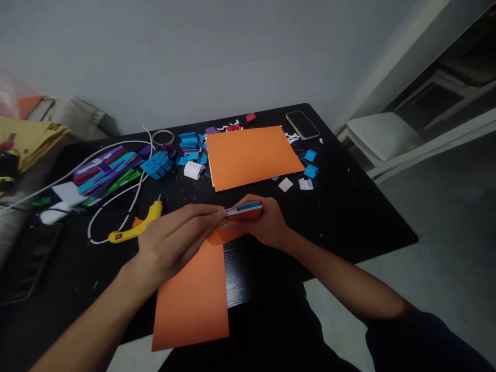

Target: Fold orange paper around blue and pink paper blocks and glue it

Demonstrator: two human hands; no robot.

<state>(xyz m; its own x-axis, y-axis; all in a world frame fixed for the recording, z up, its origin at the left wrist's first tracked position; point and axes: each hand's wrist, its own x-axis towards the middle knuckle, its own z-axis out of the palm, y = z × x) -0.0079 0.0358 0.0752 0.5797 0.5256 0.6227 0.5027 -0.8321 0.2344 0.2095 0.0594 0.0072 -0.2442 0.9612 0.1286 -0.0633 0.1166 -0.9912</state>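
Between my hands is a small folded paper bundle (249,208), orange outside with white, pink and blue edges showing on top. My right hand (273,222) wraps round its right end, fingers behind and thumb side in front. Pressed together, the fingers of my left hand (184,230) pinch its left end; the thumb is hidden. Beneath my left hand an orange paper sheet (194,305) hangs over the table's front edge. How the sheet and bundle meet is hidden by my hands. Left of my left wrist lies a yellow glue gun (135,231).
Another orange sheet (251,157) lies farther back on the black table (349,217). Around it are blue paper pieces (189,142) and white scraps. A phone (302,125) rests at the back right. Coloured strips (104,173) and a looping white cable (93,219) occupy the left.
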